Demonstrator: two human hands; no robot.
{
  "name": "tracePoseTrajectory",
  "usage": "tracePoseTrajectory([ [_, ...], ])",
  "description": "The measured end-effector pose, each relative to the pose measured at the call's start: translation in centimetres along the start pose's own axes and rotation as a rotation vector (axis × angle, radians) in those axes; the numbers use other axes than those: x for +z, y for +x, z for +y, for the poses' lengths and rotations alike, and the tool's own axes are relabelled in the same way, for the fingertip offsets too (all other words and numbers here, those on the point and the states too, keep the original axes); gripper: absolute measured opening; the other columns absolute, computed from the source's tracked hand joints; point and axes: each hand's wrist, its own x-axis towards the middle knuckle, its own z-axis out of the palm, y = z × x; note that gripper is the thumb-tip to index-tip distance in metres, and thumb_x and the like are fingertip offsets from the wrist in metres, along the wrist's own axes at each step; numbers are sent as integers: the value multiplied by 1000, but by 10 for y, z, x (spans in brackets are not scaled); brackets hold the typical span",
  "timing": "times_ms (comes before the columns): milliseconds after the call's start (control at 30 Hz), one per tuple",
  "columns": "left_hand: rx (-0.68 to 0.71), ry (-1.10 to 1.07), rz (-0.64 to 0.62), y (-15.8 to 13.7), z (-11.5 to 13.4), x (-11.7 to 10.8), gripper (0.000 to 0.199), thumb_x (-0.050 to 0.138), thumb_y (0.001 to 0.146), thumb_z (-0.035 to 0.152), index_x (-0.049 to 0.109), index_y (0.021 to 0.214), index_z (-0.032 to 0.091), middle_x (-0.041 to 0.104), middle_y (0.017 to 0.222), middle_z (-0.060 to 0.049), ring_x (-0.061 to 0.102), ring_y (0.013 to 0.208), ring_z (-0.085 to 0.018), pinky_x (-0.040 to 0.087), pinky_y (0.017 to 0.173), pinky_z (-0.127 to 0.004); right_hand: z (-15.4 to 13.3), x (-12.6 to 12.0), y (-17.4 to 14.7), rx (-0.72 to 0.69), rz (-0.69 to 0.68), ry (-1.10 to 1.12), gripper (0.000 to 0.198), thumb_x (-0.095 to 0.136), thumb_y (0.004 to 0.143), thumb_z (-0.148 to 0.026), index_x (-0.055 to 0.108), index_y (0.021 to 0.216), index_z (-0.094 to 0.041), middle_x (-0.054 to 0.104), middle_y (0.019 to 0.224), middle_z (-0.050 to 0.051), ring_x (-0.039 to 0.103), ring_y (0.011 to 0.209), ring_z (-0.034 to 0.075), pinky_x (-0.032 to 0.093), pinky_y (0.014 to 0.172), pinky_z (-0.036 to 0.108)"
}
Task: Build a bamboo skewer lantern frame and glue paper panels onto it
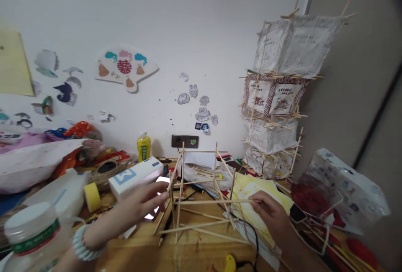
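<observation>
A clear plastic jar with a white lid and green band stands at lower left. On the wooden tabletop, a frame of thin wooden sticks stands between the two hands. The right hand pinches the right end of a crosswise stick between thumb and fingers. The left hand reaches to the frame's left upright, fingers slightly apart; whether its grip closes there, I cannot tell. Behind that hand lie a lit phone and a white box; a tiered paper lantern rises at right.
</observation>
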Motion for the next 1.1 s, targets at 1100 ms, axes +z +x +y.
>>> tracePoseTrajectory([
  [1100,99,-230,224,19,0,25,34,45,81,52,53,78,19,63,62,-1,64,58,-17,52,59,-29,-3,64,47,129,74,478,32,61,78,-52,56,87,-22,64,78,2,63,71,17,53,68,30],
])
